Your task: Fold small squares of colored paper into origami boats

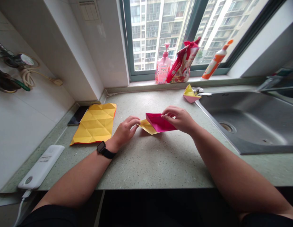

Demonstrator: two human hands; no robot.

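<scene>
Between my two hands is a folded paper piece (pixel 160 122), magenta on its right part and yellow on its left part. My left hand (pixel 126 130), with a black watch on the wrist, pinches the yellow tip. The magenta side is gripped between thumb and fingers of my right hand (pixel 180 119). The piece is just over the counter; I cannot tell whether its lower edge touches. Left of my left hand lies a creased yellow paper sheet (pixel 96 123) with an orange-red edge. A small yellow and pink folded paper shape (pixel 191 94) stands near the sink corner.
A steel sink (pixel 250 126) is set into the speckled counter (pixel 156 164) at right. A dark phone (pixel 77 115) lies partly under the yellow sheet. A white power bank (pixel 41 167) with a cable sits front left. A pump bottle (pixel 163 67), red bag (pixel 184 61) and orange-white bottle (pixel 216 61) line the sill.
</scene>
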